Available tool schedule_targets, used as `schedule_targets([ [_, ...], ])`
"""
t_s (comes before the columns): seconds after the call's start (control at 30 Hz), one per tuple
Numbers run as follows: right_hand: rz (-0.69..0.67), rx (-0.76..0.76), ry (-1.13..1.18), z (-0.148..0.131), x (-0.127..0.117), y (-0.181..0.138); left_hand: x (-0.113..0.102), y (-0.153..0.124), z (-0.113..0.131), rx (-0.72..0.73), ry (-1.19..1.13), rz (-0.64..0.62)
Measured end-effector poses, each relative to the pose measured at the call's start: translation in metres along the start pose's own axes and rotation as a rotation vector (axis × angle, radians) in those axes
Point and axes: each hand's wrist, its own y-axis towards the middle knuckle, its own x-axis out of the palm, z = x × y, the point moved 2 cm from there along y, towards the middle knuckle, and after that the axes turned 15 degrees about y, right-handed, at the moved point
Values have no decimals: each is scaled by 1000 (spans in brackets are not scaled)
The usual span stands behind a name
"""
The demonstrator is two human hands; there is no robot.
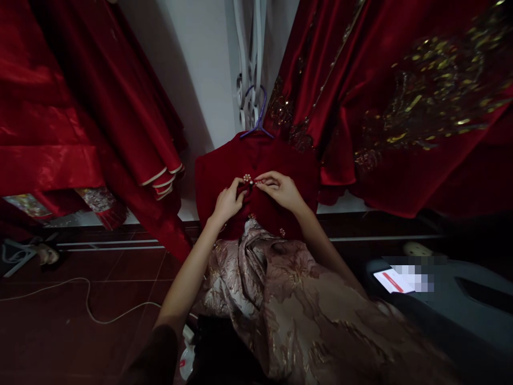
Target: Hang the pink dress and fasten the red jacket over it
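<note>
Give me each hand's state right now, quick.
Left hand: curled at the front of the red garment, by the beaded flower; whether it grips cannot be told.
Right hand: closed, apparently pinching the red garment's front.

Narrow strip of bare white plaster wall [192,96] left passing room btwn the hanging red satin garments w/ cream-edged hems [148,123] & the dark-red sleeveless top [214,176]. R side tighter: pleated red satin gown w/ gold beading [331,107] hung just beside it. Thin purple hanger [259,124] obstructed above; shiny pink-brown brocade cloth [288,283] filled space btwn forearms.
</note>
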Motion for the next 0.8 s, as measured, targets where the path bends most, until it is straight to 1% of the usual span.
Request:
schedule_targets([
  [0.1,-4,-19,6,1,1,3,-3,3,3,-20,64,-55],
  [0.17,-7,-24,13,4,2,4,-7,6,6,10,121,-84],
  [0.33,11,-47,-1,11,3,5,-17,13,11,81,200,-91],
  [0.37,14,-56,7,12,4,5,-17,13,10,94,193,-69],
  [0.43,27,-71,37,14,5,5,-19,13,9,108,171,32],
  [0.5,42,-77,59,14,6,5,-20,11,8,86,155,167],
  [0.57,50,-75,52,12,6,5,-20,10,8,43,151,264],
  [0.63,42,-71,37,10,5,5,-20,10,10,16,148,294],
  [0.7,34,-71,26,8,5,6,-20,11,13,11,145,298],
  [0.8,43,-74,20,9,5,7,-18,13,16,49,140,283],
])
